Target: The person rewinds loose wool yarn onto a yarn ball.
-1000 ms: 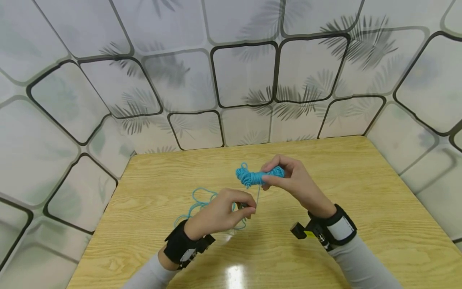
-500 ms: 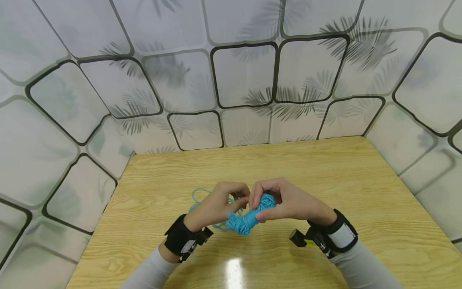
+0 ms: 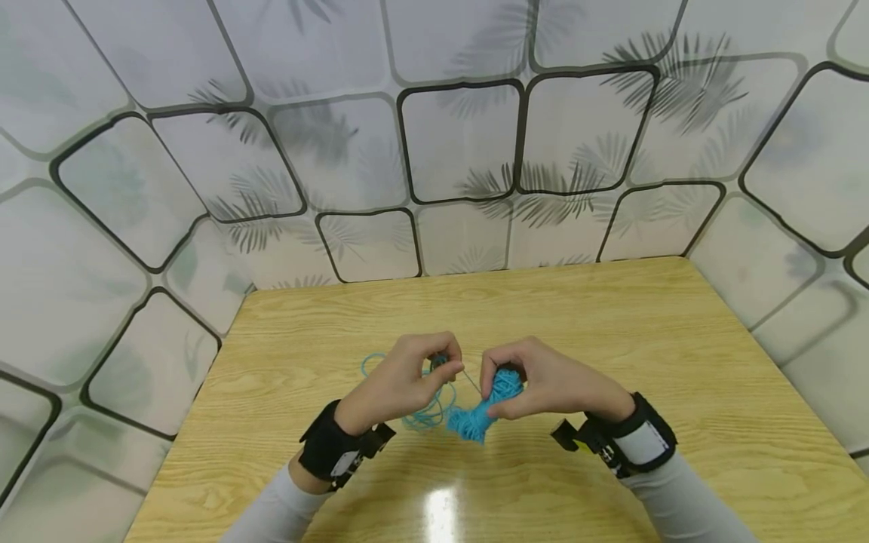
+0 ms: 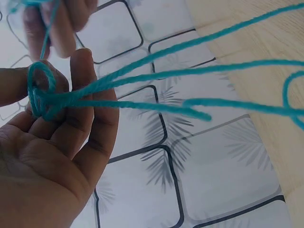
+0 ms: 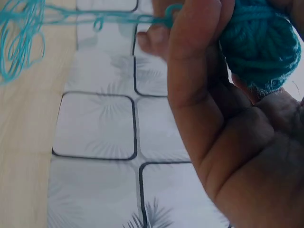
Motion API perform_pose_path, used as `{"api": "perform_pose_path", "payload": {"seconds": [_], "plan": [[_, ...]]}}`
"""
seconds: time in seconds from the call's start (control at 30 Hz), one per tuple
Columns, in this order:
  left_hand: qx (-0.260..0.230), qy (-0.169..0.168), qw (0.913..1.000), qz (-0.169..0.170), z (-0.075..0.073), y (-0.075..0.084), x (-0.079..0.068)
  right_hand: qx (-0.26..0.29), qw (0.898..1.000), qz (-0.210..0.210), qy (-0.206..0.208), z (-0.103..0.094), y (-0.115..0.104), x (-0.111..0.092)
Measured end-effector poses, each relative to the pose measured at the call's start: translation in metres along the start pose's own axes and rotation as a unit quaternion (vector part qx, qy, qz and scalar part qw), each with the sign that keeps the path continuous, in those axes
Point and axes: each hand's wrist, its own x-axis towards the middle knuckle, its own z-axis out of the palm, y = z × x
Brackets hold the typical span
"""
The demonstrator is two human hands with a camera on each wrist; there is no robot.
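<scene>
My right hand [image 3: 546, 381] grips a bundle of blue yarn [image 3: 473, 424] wound tight round its middle, with loops puffing out at both ends. To its left, my left hand [image 3: 416, 375] pinches the yarn strand [image 4: 46, 40] between thumb and fingers, and the strand runs taut from there to the bundle. Small loops of yarn [image 4: 50, 99] gather at the left fingers in the left wrist view, and several lengths trail away from them. Under the left hand, loose yarn coils [image 3: 426, 417] lie on the table, partly hidden.
The wooden table [image 3: 611, 317] stretches round both hands. Pale patterned panels [image 3: 462, 143] with dark outlines and leaf prints stand at its back and sides. Each wrist wears a black strap [image 3: 631, 434] with a small camera.
The bundle came down toward me in the right hand and tilted, its left end now lower. The left hand shifted slightly up and left, drawing apart from the bundle with the strand between.
</scene>
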Motion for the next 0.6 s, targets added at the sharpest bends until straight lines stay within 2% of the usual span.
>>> {"api": "perform_pose_path", "payload": {"seconds": [0.2,0.3,0.37,0.6], "plan": [[0.001,-0.003,1.0,0.005,0.001,0.014,0.001,-0.099,0.994,0.042,0.035,0.0,0.002,0.003],[-0.001,-0.008,0.9999,-0.007,0.003,0.016,0.0,-0.136,0.987,0.057,0.057,0.001,0.004,0.005],[-0.005,-0.013,0.9997,-0.018,0.006,0.012,-0.002,-0.16,0.982,0.066,0.074,0.001,0.006,0.007],[0.002,-0.014,0.9997,-0.019,0.01,0.013,-0.002,-0.194,0.966,0.093,0.144,0.0,0.009,0.01]]}}
